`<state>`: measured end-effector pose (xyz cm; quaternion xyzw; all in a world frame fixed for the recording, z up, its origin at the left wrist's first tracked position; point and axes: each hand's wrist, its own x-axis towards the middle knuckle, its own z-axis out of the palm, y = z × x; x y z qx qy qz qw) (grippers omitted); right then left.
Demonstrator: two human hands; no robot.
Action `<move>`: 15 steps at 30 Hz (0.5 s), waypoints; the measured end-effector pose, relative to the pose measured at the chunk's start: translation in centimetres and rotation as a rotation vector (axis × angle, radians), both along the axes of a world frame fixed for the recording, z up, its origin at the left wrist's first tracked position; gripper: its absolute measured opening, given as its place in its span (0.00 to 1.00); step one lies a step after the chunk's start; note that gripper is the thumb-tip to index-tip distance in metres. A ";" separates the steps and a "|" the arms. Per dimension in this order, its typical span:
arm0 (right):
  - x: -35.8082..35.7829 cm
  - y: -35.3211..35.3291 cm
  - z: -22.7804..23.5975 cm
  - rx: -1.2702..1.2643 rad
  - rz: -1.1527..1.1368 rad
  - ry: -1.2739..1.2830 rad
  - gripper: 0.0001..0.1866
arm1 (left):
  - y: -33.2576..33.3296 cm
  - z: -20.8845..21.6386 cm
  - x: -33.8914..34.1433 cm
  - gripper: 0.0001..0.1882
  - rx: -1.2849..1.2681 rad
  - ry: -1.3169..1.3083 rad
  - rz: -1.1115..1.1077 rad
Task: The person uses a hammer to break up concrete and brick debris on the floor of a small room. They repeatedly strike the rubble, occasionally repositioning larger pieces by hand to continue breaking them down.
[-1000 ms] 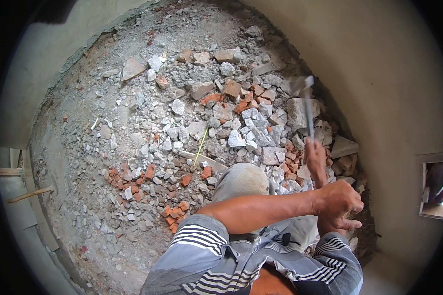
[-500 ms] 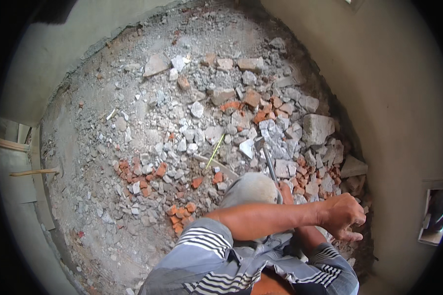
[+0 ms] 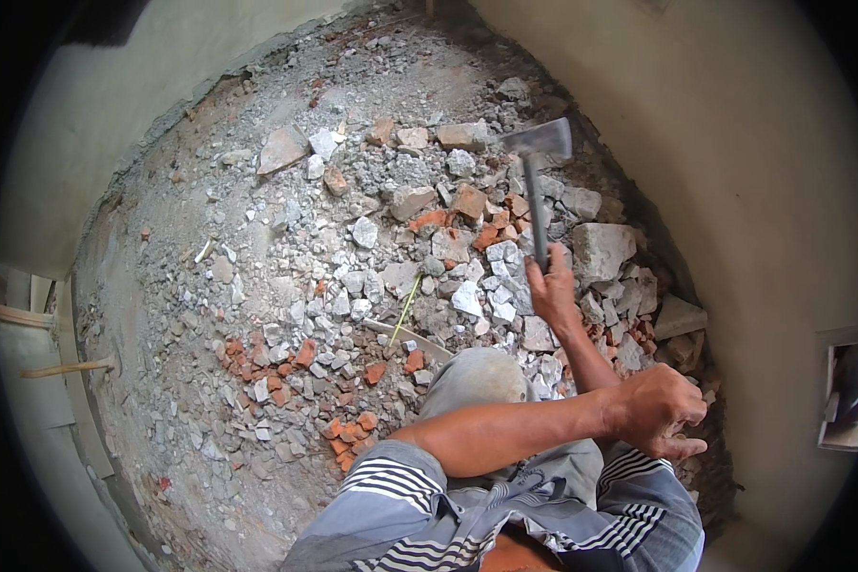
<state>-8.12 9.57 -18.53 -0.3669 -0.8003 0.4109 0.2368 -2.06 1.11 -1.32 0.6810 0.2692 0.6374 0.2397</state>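
My right hand (image 3: 553, 284) grips the lower end of the handle of a hatchet (image 3: 536, 200). Its flared metal head, slightly blurred, is raised above the rubble on the right. Below the head lie broken pale concrete pieces (image 3: 505, 262) and red brick fragments (image 3: 486, 229). My left forearm crosses over my bent knee (image 3: 481, 377). At its end, my left hand (image 3: 658, 412) hangs with its fingers curled in and no object seen in them, to the right of my knees and over my right forearm.
Rubble covers the floor, with a large concrete block (image 3: 603, 253) near the curved-looking right wall (image 3: 734, 210). A thin yellow-green strip (image 3: 405, 307) lies ahead of my knee. At left, a wooden stick (image 3: 67, 368) juts out near boards; a framed panel (image 3: 847, 396) stands at right.
My right hand has come up and forward from beside my knee, lifting the hatchet from the concrete pieces. My left hand stays nearly in place. The view has shifted slightly.
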 end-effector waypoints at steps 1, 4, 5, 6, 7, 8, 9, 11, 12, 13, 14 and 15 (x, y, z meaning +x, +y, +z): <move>0.0 -0.4 -1.6 -0.030 -0.008 -0.088 0.13 | 0.0 0.0 -0.1 0.20 -0.011 0.005 0.009; 1.4 -2.6 -7.2 -0.060 0.084 -0.382 0.17 | 0.0 -0.1 -0.3 0.19 -0.031 -0.008 0.011; 2.4 -3.5 -9.1 -0.105 0.159 -0.544 0.18 | 0.0 -0.1 -0.3 0.19 -0.025 0.001 0.011; 3.2 -4.2 -10.8 -0.151 0.265 -0.777 0.20 | 0.1 -0.2 -0.3 0.19 -0.018 0.011 0.008; 4.5 -5.3 -12.2 -0.227 0.285 -0.814 0.21 | 0.2 -0.2 -0.3 0.19 -0.016 0.021 0.011; 5.3 -6.2 -13.3 -0.331 0.245 -0.768 0.23 | 0.2 -0.2 -0.3 0.19 -0.016 0.021 -0.007; 6.2 -7.1 -14.0 -0.327 0.266 -0.666 0.22 | 0.3 -0.2 -0.3 0.19 -0.018 0.022 -0.014; 7.3 -8.4 -14.6 -0.462 0.212 -0.530 0.21 | 0.4 -0.3 -0.1 0.19 -0.018 0.016 -0.021; 7.6 -8.9 -14.6 -0.583 0.177 -0.449 0.20 | 0.4 -0.2 0.0 0.19 -0.019 0.009 -0.026; 7.5 -9.1 -14.4 -0.714 0.141 -0.380 0.19 | 0.4 -0.2 0.1 0.19 -0.021 0.003 -0.030; 7.3 -9.4 -14.2 -0.813 0.107 -0.324 0.19 | 0.3 -0.2 0.3 0.19 -0.029 -0.001 -0.041; 6.9 -9.4 -14.1 -0.922 0.072 -0.282 0.19 | 0.3 -0.3 0.4 0.19 -0.035 -0.003 -0.049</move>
